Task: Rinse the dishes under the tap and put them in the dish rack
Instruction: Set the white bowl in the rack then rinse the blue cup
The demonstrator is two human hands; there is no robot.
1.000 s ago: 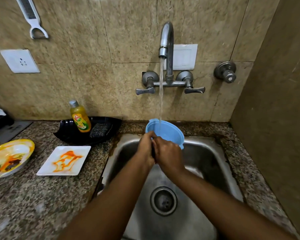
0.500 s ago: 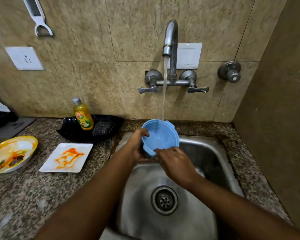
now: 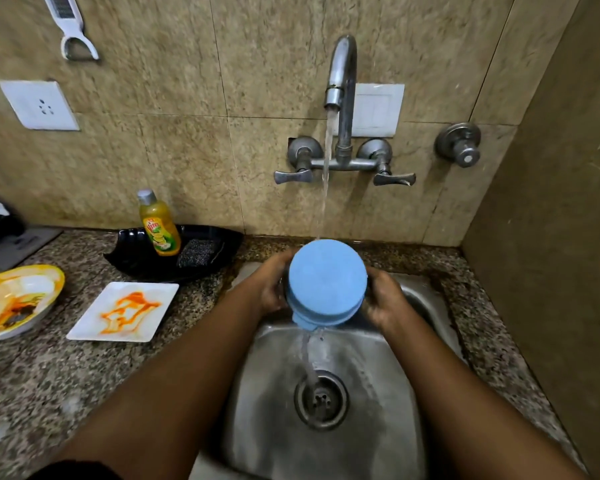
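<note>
A blue plastic bowl (image 3: 327, 280) is turned with its flat bottom toward me, held over the steel sink (image 3: 371, 403). Water from the tap (image 3: 341, 74) falls on its upper edge and pours off its lower rim toward the drain. My left hand (image 3: 270, 285) grips the bowl's left side and my right hand (image 3: 385, 299) grips its right side. On the granite counter to the left lie a white square plate (image 3: 123, 311) smeared with orange sauce and a yellow-rimmed bowl (image 3: 14, 299) with food residue. No dish rack is in view.
A black tray (image 3: 208, 251) behind the plate holds a yellow dish-soap bottle (image 3: 158, 225) and a steel scrubber (image 3: 197, 253). A peeler (image 3: 70, 27) hangs on the tiled wall above a socket (image 3: 39, 105). A side wall stands close on the right.
The bowl was open side up under the stream; both hands have turned it over so its bottom faces me, and water now runs off it into the sink.
</note>
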